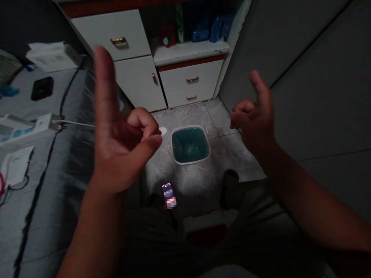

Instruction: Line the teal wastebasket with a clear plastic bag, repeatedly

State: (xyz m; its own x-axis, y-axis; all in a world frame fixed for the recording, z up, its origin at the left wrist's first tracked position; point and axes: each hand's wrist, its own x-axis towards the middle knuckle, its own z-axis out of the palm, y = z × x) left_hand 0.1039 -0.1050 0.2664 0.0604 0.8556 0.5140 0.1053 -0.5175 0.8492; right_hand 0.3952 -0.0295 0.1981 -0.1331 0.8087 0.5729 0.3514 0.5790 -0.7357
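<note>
My left hand (121, 143) is raised at left centre, its index finger pointing up while the other fingers curl toward the thumb tip. Nothing shows in it. On the right, my right hand (256, 116) holds a similar pose, index finger raised, the others bent in near the thumb, with no object visible. Between and beyond both hands, a bin (189, 143) with a pale rim and teal inside stands on the tiled floor, touched by neither. A lit phone (169, 196) lies below it in view.
White cabinets (135, 81) stand ahead, with blue bottles (216, 29) on a shelf (191, 52). At left, a grey-covered surface (66, 154) bears a power strip (40, 125), a tissue pack (53, 56) and a dark object (42, 88). Grey panels (324, 96) rise at right.
</note>
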